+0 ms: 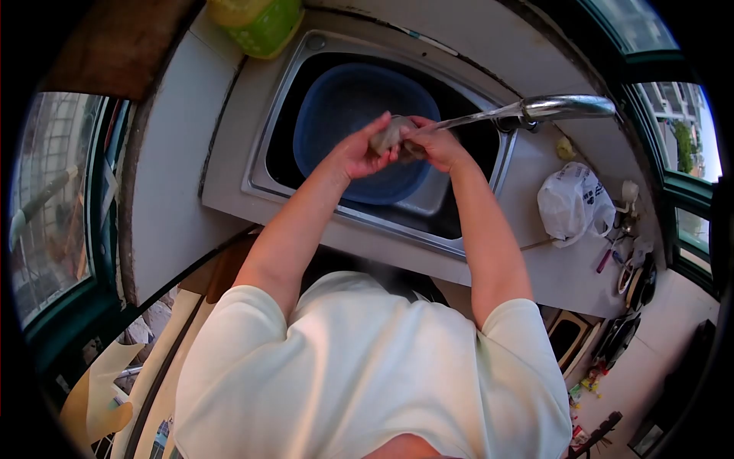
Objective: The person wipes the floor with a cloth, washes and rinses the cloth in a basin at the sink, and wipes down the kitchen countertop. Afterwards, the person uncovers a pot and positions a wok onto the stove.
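Note:
Over the sink, a small wet greyish lump [391, 135] is held between my two hands; its kind is too blurred to make out. My left hand [358, 151] grips it from the left, with the thumb on top and the fingers curled underneath. From the other side, my right hand [439, 147] has its fingers closed around the lump's right part. Water from the chrome faucet [569, 107] streams onto my right hand and the lump. Below both hands, a blue plastic basin [325, 130] sits in the steel sink [264, 164].
A green and yellow container [264, 30] stands at the back left of the counter. To the right lie a white plastic bag [573, 203], a small yellowish piece [565, 148] and a purple-handled tool [604, 260]. Green-framed windows [677, 183] border the right side.

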{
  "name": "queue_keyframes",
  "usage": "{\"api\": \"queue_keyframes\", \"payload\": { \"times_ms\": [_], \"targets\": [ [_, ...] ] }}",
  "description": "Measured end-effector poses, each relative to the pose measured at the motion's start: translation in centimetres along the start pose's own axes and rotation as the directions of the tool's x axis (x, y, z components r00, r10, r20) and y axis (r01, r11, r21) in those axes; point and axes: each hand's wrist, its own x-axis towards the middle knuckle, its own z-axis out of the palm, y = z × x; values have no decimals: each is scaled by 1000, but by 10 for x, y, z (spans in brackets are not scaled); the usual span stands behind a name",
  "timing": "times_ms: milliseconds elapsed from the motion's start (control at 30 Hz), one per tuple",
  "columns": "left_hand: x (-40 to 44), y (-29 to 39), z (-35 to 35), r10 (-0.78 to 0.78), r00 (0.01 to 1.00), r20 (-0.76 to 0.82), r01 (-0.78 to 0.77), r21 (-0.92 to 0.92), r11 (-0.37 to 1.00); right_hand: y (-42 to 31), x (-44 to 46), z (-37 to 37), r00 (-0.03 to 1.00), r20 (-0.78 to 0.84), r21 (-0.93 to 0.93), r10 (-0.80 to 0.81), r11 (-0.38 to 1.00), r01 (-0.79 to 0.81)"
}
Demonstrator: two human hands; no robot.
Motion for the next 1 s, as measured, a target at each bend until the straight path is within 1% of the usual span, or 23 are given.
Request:
{"api": "queue_keyframes", "payload": {
  "times_ms": [33, 67, 133, 167, 200, 267, 300, 333, 367, 400, 433, 467, 567, 600, 633, 667, 700, 733, 800, 833, 867, 933, 1000],
  "targets": [
    [4, -1, -5, 25, 999, -39, -17, 211, 977, 2, 2, 3, 998, -17, -37, -62, 997, 61],
    [11, -6, -8, 41, 993, -114, -11, 255, 967, 4, 3, 6, 992, -33, -74, -122, 990, 120],
    [10, -14, 17, 87, 963, -256, 6, 342, 940, 10, 7, 22, 970, -218, 121, -106, 983, 135],
    [12, -17, 17, 98, 980, -174, -49, 265, 963, 14, 8, 32, 948, -307, 216, -82, 964, 153],
    [16, -22, 15, 116, 989, -94, -97, 183, 978, 11, 7, 43, 922, -387, 227, -13, 968, 108],
    [23, -33, 16, 208, 978, 11, -208, -15, 978, 17, 11, 51, 818, -562, -212, -122, 977, 1],
    [23, -45, 19, 271, 962, 24, -265, -130, 955, 18, 7, 58, 757, -623, -401, -197, 911, -93],
    [24, -51, 21, 335, 942, 34, -317, -240, 917, 12, 2, 66, 699, -653, -587, -290, 778, -225],
    [27, -49, 19, 313, 946, -86, -324, -292, 900, 11, 2, 69, 714, -658, -416, -240, 906, -79],
    [28, -46, 12, 279, 938, -206, -337, -347, 875, 11, 2, 71, 737, -648, -219, -193, 974, 63],
    [30, -43, 3, 234, 917, -323, -356, -402, 843, 11, 0, 71, 766, -625, -7, -153, 982, 191],
    [35, -35, -5, 200, 896, -396, -376, -437, 817, 11, 2, 69, 805, -593, 301, -30, 918, 256],
    [33, -23, 6, 236, 944, -229, -320, -476, 819, -16, -24, 69, 928, -365, 547, 80, 824, 144],
    [30, -21, 18, 218, 962, -162, -270, -467, 842, -30, -42, 70, 925, -378, 353, 42, 930, 103],
    [39, -19, 18, 151, 968, -201, -233, -497, 836, -44, -66, 71, 923, -385, 140, 6, 989, 51],
    [52, -17, 14, 83, 968, -238, -200, -529, 825, -52, -82, 64, 924, -381, -83, -26, 997, -6],
    [60, -14, 12, 16, 962, -272, -172, -560, 810, -34, -80, 34, 849, -500, -216, -172, 974, 70],
    [46, -14, 43, 100, 929, -358, -289, -528, 799, -41, -90, 11, 758, -602, -241, -251, 962, 126],
    [40, -16, 58, 133, 951, -280, -260, -491, 831, -47, -88, -69, 554, -770, -222, -317, 947, 234],
    [35, -18, 59, 146, 957, -249, -251, -466, 848, -41, -77, -119, 430, -805, -245, -409, 889, 386],
    [28, -20, 59, 114, 962, -246, -214, -430, 877, -43, -66, -163, 424, -814, -150, -398, 848, 508],
    [16, -23, 57, 53, 968, -245, -139, -350, 926, -84, -65, -189, 406, -879, -146, -248, 953, 266],
    [10, -31, 47, 47, 952, -303, -140, -292, 946, -91, -54, -200, 485, -850, -109, -207, 969, 222]
  ]
}}
